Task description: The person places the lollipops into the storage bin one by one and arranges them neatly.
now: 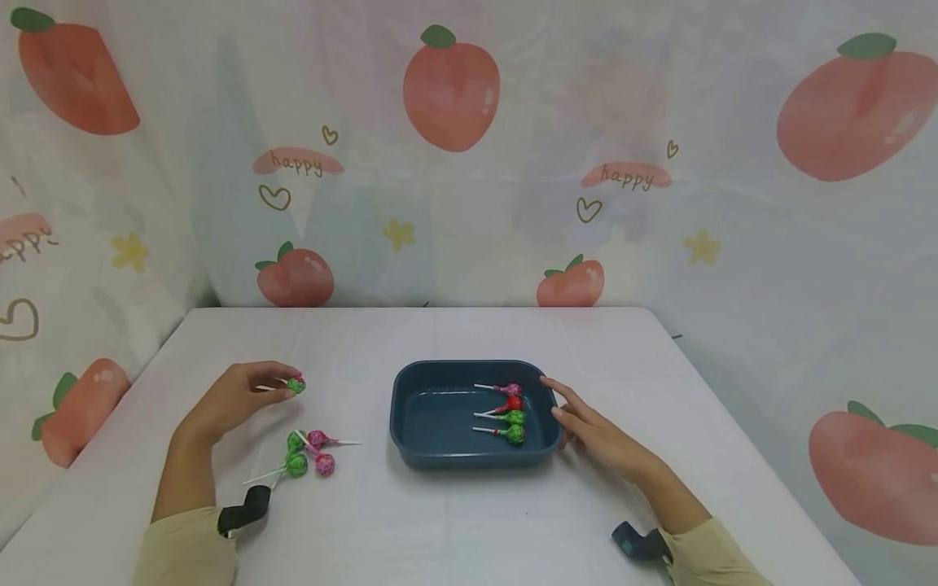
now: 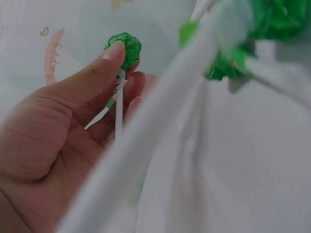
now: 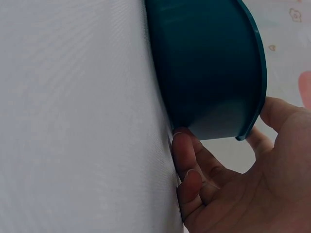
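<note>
My left hand (image 1: 245,399) pinches a green-wrapped lollipop (image 2: 127,48) above the left side of the table, with the thumb on its candy head and the white stick hanging down along the fingers. Below that hand lies a loose group of lollipops (image 1: 296,465), some green and some pink. At the table's middle stands a dark blue rectangular tray (image 1: 410,456). Inside, toward its right end, several lollipops lie in a column: a pink one (image 1: 510,389), a red one (image 1: 515,403) and green ones (image 1: 516,434). My right hand (image 1: 604,431) rests its fingertips against the tray's right end.
A white cloth covers the table (image 1: 454,529). Behind and beside it hang curtains (image 1: 469,203) printed with peaches and the word happy. Dark wrist-camera mounts (image 1: 245,509) stick out from both sleeves close to the tabletop.
</note>
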Motion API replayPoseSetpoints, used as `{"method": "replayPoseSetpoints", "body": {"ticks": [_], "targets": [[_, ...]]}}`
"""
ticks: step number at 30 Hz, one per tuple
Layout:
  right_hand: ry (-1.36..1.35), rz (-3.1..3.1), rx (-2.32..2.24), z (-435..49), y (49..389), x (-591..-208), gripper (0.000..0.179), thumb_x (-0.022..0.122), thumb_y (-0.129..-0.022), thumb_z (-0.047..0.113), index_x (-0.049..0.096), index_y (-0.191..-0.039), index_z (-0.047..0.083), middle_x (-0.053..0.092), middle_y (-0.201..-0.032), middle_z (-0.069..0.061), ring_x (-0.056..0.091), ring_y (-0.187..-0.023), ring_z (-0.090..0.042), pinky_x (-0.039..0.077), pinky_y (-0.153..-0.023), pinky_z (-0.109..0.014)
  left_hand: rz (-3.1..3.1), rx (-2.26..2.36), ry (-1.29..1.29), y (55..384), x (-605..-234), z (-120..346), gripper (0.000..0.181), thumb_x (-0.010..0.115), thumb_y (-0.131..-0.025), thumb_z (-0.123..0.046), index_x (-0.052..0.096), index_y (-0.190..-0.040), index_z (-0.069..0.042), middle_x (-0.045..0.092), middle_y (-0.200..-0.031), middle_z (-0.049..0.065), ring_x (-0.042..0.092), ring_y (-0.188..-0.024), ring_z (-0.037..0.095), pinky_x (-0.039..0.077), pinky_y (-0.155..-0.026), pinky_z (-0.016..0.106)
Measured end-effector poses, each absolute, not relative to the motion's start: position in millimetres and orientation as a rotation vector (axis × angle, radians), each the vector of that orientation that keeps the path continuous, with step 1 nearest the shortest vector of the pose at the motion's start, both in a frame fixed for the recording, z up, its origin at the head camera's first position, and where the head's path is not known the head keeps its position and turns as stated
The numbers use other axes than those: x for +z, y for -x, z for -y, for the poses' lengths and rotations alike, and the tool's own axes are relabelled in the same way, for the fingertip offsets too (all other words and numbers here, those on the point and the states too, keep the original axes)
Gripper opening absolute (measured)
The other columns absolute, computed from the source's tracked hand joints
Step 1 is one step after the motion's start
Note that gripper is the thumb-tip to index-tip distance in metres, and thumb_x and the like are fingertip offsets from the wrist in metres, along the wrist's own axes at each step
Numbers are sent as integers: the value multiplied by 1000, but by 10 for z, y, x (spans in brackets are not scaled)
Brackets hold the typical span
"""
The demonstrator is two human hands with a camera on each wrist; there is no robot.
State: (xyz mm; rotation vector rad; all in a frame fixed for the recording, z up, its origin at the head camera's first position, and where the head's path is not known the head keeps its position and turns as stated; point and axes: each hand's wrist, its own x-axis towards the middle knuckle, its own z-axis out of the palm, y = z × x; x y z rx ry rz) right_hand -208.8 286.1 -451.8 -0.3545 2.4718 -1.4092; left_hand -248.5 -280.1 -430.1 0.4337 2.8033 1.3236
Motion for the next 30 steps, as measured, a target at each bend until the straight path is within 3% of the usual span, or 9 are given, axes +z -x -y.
{"method": "replayPoseSetpoints", "body": {"ticks": [4,13,30], "targets": [[361,-2472,-1409,-2861,2091,-4523,54,43,-112,41,25,-163,39,58,-96,-14,54,-89,-31,44,-75,-37,-2783,1388,-482,2503,-4252,2695,29,76,-97,-17,73,-125,-12,74,-116,3,67,-108,25,52,-88,27],[369,-2483,-1407,-2866,2092,-4532,54,43,-112,41,25,-163,38,58,-95,-14,54,-89,-30,44,-75,-37,-2789,1382,-597,2538,-4131,2471,30,74,-98,-13,72,-127,-8,73,-116,5,68,-106,24,53,-89,26],[346,-2491,-1395,-2839,2071,-4512,55,43,-112,43,25,-163,37,58,-96,-13,55,-89,-29,44,-77,-37,-2792,1319,-787,2617,-4024,1890,28,76,-96,-12,75,-124,-11,73,-110,-2,65,-98,20,56,-88,39]]}}
